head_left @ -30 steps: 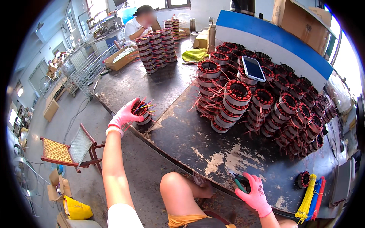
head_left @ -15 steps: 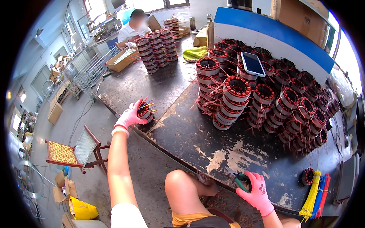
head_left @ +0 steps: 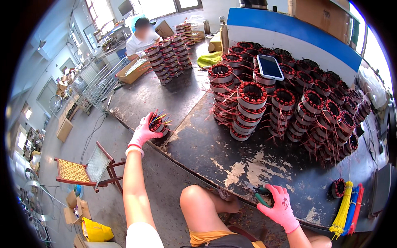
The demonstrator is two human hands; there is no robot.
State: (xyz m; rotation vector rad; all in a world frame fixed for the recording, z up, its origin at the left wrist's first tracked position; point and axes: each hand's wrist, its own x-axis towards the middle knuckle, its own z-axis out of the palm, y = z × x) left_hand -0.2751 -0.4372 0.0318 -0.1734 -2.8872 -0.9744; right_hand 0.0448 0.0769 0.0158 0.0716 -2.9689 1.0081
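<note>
In the right grip (head_left: 281, 208), green-handled pliers (head_left: 262, 200)

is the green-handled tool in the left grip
No, the green-handled tool is in the right grip, while the left grip is on a red wire-wound ring.

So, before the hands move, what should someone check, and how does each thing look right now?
1. Left hand on the wound ring: ok, thumb along its side.
2. Right hand holding the green-handled pliers: ok.
3. Pliers apart from the ring stacks: ok.
4. Plier jaws closed: cannot tell, too small.
5. Wires on the ring gathered: not ok, they splay out.
6. Phone off the stacks: not ok, resting on top.
</note>
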